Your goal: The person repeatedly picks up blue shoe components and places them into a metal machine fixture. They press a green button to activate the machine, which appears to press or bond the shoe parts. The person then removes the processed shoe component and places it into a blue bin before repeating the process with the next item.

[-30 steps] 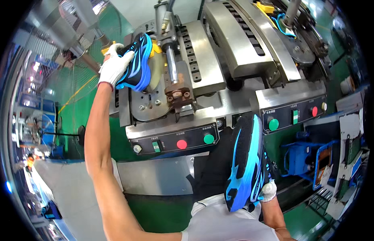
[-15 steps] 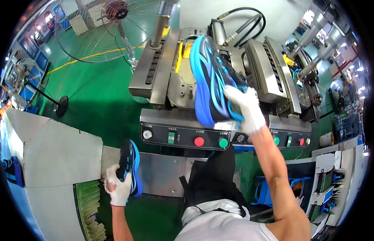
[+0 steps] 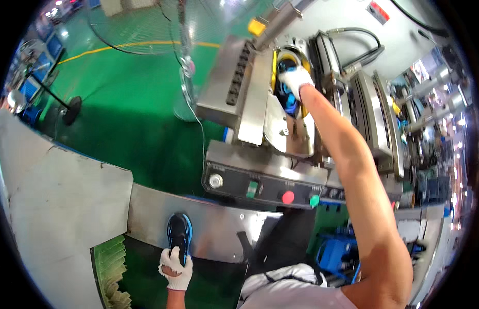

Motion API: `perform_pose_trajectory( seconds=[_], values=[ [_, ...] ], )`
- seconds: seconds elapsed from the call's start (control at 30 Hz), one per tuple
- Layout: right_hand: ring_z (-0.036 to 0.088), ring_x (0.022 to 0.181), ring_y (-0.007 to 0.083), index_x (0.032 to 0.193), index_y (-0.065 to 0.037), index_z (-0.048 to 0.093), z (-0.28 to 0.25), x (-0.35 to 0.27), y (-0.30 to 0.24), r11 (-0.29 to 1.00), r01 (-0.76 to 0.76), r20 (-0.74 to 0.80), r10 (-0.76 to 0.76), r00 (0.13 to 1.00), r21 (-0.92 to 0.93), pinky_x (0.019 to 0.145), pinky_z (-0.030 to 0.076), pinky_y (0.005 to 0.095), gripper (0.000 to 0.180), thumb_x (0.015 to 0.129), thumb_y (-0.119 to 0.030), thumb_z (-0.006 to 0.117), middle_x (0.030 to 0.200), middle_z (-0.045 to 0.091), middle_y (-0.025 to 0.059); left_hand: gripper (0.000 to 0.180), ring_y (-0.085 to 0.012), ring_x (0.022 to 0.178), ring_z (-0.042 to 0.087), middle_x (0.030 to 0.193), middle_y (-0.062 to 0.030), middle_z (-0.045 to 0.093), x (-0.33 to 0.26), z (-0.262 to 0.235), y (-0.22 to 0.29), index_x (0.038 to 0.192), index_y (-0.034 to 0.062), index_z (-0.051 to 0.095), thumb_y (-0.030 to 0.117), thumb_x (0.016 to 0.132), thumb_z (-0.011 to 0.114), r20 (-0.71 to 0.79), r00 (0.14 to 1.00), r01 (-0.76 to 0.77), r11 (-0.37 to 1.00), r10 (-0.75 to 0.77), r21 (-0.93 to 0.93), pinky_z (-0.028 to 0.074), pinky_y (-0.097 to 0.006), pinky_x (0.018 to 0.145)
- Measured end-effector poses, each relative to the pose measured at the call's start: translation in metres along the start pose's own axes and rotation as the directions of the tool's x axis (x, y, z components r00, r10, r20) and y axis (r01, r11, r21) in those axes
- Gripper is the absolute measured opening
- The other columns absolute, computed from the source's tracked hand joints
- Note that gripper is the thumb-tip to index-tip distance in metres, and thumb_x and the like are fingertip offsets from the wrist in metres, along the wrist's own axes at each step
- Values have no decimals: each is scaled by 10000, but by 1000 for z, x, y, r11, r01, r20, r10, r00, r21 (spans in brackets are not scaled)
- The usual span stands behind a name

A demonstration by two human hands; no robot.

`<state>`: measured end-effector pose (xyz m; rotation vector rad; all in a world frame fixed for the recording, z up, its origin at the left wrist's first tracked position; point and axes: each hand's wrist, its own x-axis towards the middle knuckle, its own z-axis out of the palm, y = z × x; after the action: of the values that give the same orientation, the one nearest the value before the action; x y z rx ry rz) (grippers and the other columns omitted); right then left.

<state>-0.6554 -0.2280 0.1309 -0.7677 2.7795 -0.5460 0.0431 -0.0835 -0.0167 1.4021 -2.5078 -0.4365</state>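
My left hand [image 3: 176, 270], in a white glove with bare skin showing through it, grips the heel end of a black and blue sneaker [image 3: 178, 232]. This sneaker is upright, toe pointing away from me, above or on a bare metal ledge [image 3: 213, 226]; contact is unclear. My right hand [image 3: 296, 81], also white-gloved, reaches far into a metal pressing machine [image 3: 224, 85]. Its fingers are closed on a second blue and black sneaker [image 3: 290, 107], which lies in the machine's bed between yellow side pieces. The hand covers much of that sneaker.
A control panel [image 3: 267, 188] with red and green buttons fronts the machine. Beside it stands a second station [image 3: 370, 113]. A wire-caged fan [image 3: 141, 31] is at the far left, a pale grey panel [image 3: 64, 180] nearer. A blue crate [image 3: 332, 252] sits at lower right.
My right hand has moved away from me, lowering its sneaker from above the machine into the bed. My left hand's sneaker has turned from its side to upright. The view has shifted.
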Motion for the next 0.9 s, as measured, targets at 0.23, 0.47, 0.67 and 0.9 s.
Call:
perform_pose_trajectory(
  seconds=[0.23, 0.47, 0.67, 0.9],
  values=[
    [635, 1316, 366, 1394, 56, 620, -3, -6, 3, 983, -16, 38, 9, 999, 184, 1110, 504, 405, 800, 808, -471, 760, 1452, 619, 262, 639, -433, 1094, 640, 1276, -203, 570, 32, -12, 65, 1336, 112, 592, 345, 790, 831, 139, 921, 360, 932, -363, 43, 511, -562, 931],
    [533, 1402, 425, 1505, 110, 439, -46, -259, 11, 721, 581, -220, -539, 813, 377, 1183, 426, 453, 850, 897, -389, 762, 1487, 542, 316, 693, -386, 1246, 583, 1386, -174, 542, 38, 13, 84, 1397, 116, 581, 329, 809, 880, 48, 998, 41, 998, -39, -44, 481, -536, 1023],
    [286, 1553, 486, 1549, 71, 395, 31, -386, 187, 872, 484, -50, -488, 872, -74, 1291, 246, 525, 921, 830, -313, 825, 1619, 357, 321, 138, -332, 963, 670, 1005, -148, 682, 75, 31, 56, 1032, 35, 705, 105, 918, 740, 16, 933, -334, 882, 359, -332, 537, -430, 856],
    [226, 1571, 506, 1596, 63, 324, 21, -435, 214, 781, 565, -29, -579, 815, 267, 1292, 159, 590, 1006, 852, -449, 765, 1662, 264, 357, 134, -273, 848, 653, 928, -144, 660, 90, -3, 143, 1008, 6, 693, 129, 1007, 640, 28, 946, -292, 890, 322, -350, 516, -403, 803]
  ],
)
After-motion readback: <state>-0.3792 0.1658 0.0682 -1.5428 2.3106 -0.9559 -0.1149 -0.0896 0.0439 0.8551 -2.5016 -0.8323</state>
